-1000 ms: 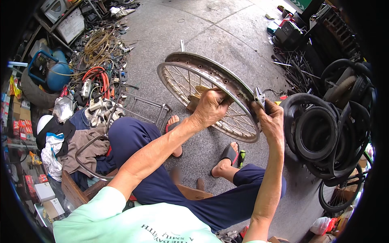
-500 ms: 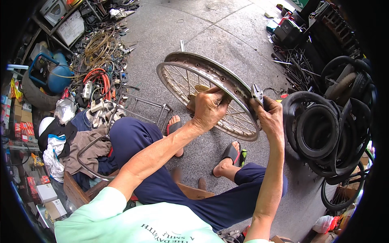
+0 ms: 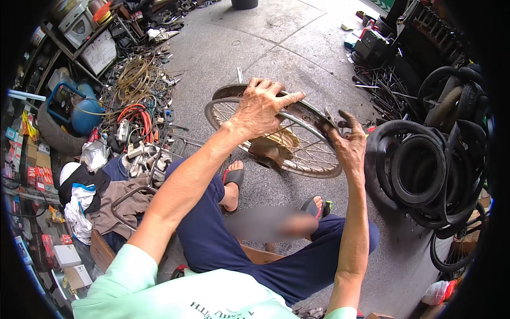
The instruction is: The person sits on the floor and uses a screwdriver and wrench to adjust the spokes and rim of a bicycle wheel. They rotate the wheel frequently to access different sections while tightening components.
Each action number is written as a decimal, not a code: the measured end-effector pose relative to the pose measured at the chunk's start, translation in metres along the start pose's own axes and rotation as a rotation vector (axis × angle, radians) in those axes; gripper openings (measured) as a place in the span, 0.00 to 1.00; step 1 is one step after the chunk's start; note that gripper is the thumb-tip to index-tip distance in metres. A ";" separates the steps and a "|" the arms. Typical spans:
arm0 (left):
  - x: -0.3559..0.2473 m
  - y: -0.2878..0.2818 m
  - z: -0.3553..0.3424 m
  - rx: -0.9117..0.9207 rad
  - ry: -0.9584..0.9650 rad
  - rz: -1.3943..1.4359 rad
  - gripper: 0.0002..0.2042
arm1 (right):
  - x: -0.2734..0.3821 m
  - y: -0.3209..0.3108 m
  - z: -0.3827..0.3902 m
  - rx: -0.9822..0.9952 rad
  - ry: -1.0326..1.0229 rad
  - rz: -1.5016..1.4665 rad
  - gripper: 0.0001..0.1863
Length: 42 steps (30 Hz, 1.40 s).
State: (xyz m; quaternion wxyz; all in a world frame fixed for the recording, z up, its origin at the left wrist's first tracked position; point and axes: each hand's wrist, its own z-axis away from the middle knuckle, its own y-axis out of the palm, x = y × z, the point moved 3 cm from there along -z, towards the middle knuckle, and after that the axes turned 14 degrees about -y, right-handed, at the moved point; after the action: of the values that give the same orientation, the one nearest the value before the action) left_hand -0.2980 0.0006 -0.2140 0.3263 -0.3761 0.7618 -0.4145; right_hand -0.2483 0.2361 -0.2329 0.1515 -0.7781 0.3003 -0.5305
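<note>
A spoked wheel rim [image 3: 312, 112] without a tyre is held tilted before my knees, its hub [image 3: 271, 151] brown and worn. My left hand [image 3: 260, 109] lies over the upper left of the rim. Its fingers curl across the far edge and its thumb stretches right along the rim. At the rim's right end, my right hand [image 3: 348, 146] grips a small silver tool that looks like pliers [image 3: 330, 117], pressed close to the rim. The fingers hide most of this tool, and one finger points upward.
Black tyres and inner tubes [image 3: 414, 170] are heaped at the right. Left of me are tangled cables [image 3: 135, 80], a blue compressor tank [image 3: 84, 109] and a pile of cloths [image 3: 119, 202]. A metal frame [image 3: 194, 146] lies on the floor behind the wheel. A dark bucket [image 3: 244, 3] stands far off.
My left hand has moved from inside the rim up and left onto its outer edge. The hub now shows. The pliers have turned in my right hand and less of them shows.
</note>
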 end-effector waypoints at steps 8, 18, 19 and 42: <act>-0.028 0.012 -0.006 -0.080 -0.112 -0.108 0.30 | 0.008 -0.008 0.044 -0.107 0.253 -0.322 0.18; -0.031 0.020 -0.025 0.010 -0.150 -0.073 0.24 | 0.033 0.070 0.089 -0.138 0.644 -1.204 0.08; -0.030 0.021 -0.027 0.007 -0.148 -0.072 0.25 | 0.029 0.074 0.084 -0.163 0.621 -1.251 0.09; -0.006 0.028 -0.034 -0.054 -0.134 -0.031 0.23 | 0.036 0.112 0.044 -0.246 0.611 -1.190 0.22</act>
State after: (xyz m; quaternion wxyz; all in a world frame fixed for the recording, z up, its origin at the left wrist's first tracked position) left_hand -0.3315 0.0294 -0.2225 0.3599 -0.4234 0.7432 -0.3726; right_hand -0.2330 0.1231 -0.2854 -0.3474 -0.6374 -0.0917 -0.6816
